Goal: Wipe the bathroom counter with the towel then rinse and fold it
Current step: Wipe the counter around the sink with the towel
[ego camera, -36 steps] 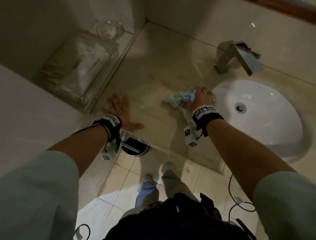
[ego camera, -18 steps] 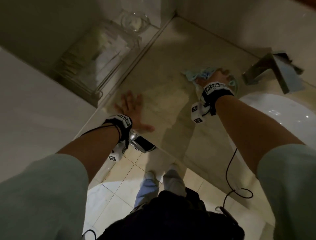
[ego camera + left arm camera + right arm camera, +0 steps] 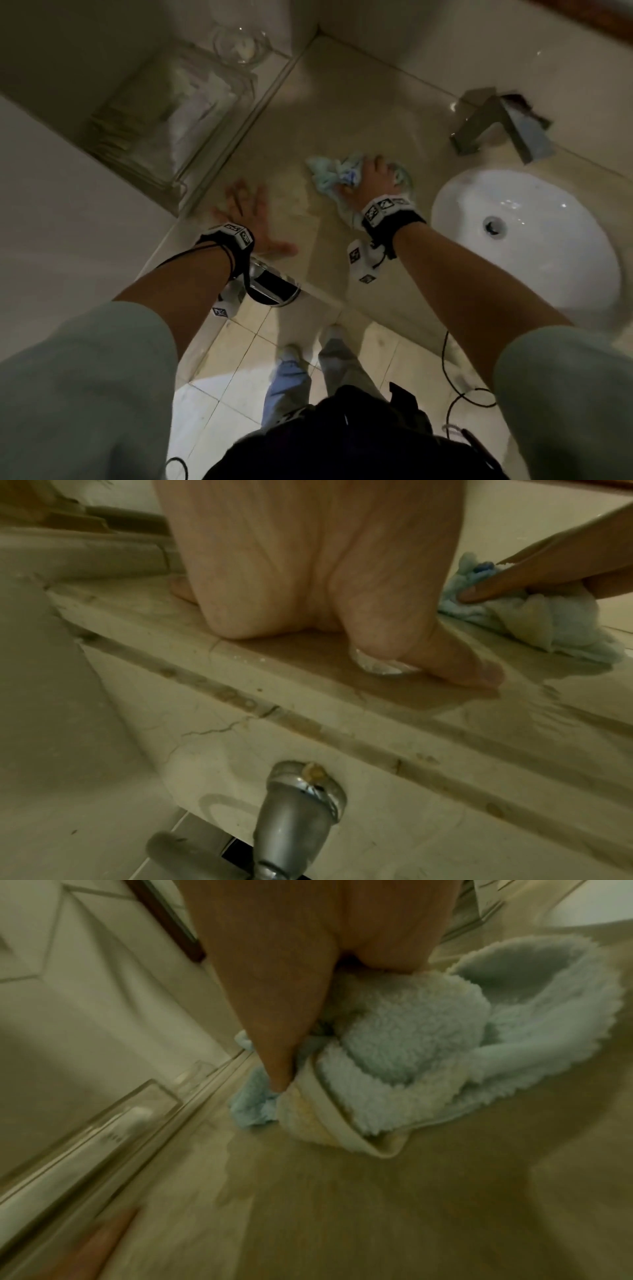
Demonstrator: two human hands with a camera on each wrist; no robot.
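A crumpled light-blue towel [image 3: 329, 171] [image 3: 411, 1047] [image 3: 548, 620] lies on the beige marble counter [image 3: 301, 123] [image 3: 342, 691] [image 3: 342, 1204], left of the sink. My right hand [image 3: 373, 178] [image 3: 281, 974] [image 3: 548, 561] grips the bunched towel and presses it onto the wet stone. My left hand [image 3: 246, 212] [image 3: 325, 574] lies flat on the counter near its front left corner, fingers spread, holding nothing. Wet streaks show on the stone between the two hands.
A white oval sink [image 3: 513, 233] sits at the right, with a square metal faucet [image 3: 496, 123] behind it. A clear tray [image 3: 164, 113] of packets and a glass bowl [image 3: 239, 44] stand on the ledge at left. A chrome fitting [image 3: 298, 804] juts out under the counter edge.
My right hand pushed the towel back toward the faucet, then drew it forward again beside the sink. My left hand stayed flat in place.
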